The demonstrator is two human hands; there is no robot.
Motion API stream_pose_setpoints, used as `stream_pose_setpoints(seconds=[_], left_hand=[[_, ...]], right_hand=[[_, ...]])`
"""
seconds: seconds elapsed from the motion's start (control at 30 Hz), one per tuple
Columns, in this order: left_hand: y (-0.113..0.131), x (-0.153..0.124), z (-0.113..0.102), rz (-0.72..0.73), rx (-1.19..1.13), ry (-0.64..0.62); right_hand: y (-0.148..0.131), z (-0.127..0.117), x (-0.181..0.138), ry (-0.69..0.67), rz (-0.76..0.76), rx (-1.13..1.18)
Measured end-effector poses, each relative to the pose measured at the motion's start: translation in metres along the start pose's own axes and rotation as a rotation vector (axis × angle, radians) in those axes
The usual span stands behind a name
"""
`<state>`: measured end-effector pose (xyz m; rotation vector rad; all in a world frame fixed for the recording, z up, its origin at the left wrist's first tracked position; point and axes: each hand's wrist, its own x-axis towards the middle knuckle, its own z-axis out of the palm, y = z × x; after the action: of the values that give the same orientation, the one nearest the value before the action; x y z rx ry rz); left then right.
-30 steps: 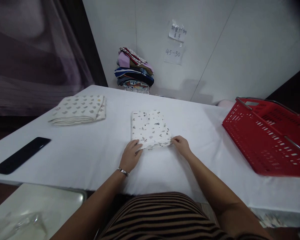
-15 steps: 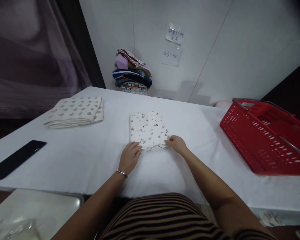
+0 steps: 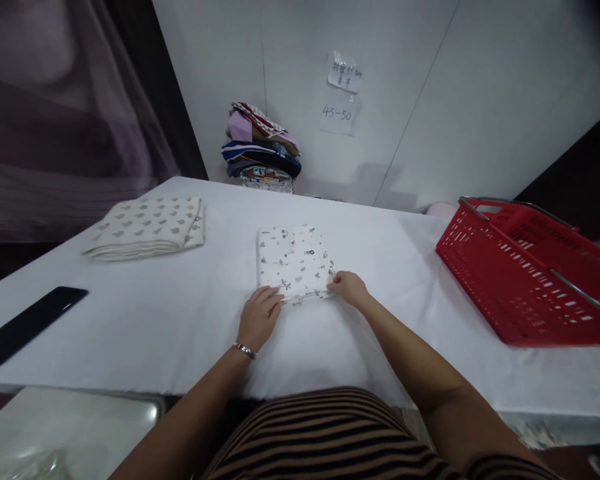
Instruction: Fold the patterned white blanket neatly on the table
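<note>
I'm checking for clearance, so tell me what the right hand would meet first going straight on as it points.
The small folded cloth; the right hand touches its near right corner, though whether it would slide above is unclear.

The one camera sits on my head, looking forward and steeply down over my brown-and-black striped shirt point(image 3: 345, 433), its middle falling on the folded white cloth with small grey prints point(image 3: 295, 257) just beyond my bare left hand point(image 3: 259, 315) and bare right hand point(image 3: 350, 287). It is near enough that my bare forearms point(image 3: 200, 393) enter from below, yet wide enough to reach the red perforated plastic basket point(image 3: 525, 280) well right of my right hand and the pale panelled wall point(image 3: 390, 47) beyond both.
</note>
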<state>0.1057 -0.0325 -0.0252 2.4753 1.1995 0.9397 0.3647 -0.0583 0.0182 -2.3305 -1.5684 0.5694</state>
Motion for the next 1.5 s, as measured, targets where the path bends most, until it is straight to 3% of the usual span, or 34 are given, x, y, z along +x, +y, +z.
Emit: stream_pose_setpoints(seconds=[0.17, 0.27, 0.43, 0.7, 0.97, 1.13, 1.23, 1.5], left_hand=[[0.001, -0.002, -0.001, -0.016, -0.006, 0.003], [0.001, -0.003, 0.000, -0.025, -0.016, 0.018], [-0.001, -0.003, 0.002, -0.007, -0.027, 0.011], [-0.003, -0.004, 0.002, 0.020, -0.022, 0.021], [-0.002, -0.006, 0.002, 0.045, -0.024, 0.043], [-0.004, -0.006, 0.004, 0.053, -0.009, 0.069], [-0.004, -0.005, 0.005, 0.068, -0.019, 0.060], [-0.005, -0.008, 0.004, 0.038, -0.018, 0.074]], right_hand=[[0.008, -0.002, 0.001, 0.095, -0.023, 0.213], [0.019, -0.002, 0.004, 0.086, 0.017, 0.299], [0.026, 0.003, 0.006, 0.034, 0.050, 0.275], [0.012, -0.007, 0.005, -0.032, 0.034, 0.042], [-0.002, -0.006, -0.002, 0.001, -0.004, 0.002], [0.006, -0.013, -0.003, 0.134, -0.053, 0.174], [0.017, -0.013, 0.000, 0.087, 0.021, 0.328], [0.030, 0.002, 0.006, 0.018, 0.081, 0.357]])
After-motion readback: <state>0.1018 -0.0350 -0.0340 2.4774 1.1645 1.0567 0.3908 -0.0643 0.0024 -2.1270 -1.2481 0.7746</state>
